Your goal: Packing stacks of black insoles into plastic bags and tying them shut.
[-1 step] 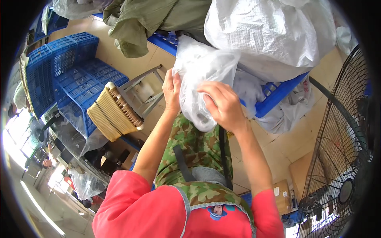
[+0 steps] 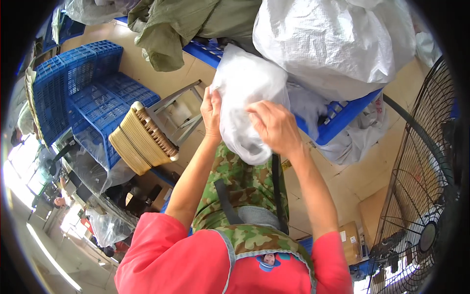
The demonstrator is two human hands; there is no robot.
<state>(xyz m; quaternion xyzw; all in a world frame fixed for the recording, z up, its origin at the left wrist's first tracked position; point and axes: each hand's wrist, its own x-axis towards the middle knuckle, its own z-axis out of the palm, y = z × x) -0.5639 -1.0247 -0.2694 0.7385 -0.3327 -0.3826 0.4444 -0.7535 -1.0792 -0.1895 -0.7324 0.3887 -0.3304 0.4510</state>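
A whitish, see-through plastic bag (image 2: pixel 250 81) hangs in front of my body, over my camouflage apron. My left hand (image 2: pixel 211 113) grips its left edge, thumb and fingers closed on the film. My right hand (image 2: pixel 278 126) is at the bag's right side with bent fingers pinched together on the film; the fingertips are slightly blurred. Loose folds gather at the bag's lower end. What the bag holds, if anything, cannot be made out.
A large white woven sack (image 2: pixel 328 46) rests on a blue crate (image 2: pixel 338 120) ahead right. Olive cloth (image 2: pixel 171 29) lies at the far side. Left are a cane-woven stool (image 2: pixel 139 142) and blue plastic crates (image 2: pixel 81 83). A caged fan (image 2: pixel 421 196) stands at right, near cardboard boxes (image 2: pixel 350 240).
The bag's upper right part has drawn inward and looks fuller and smoother. My right hand has shifted slightly right and down; my left hand keeps its hold.
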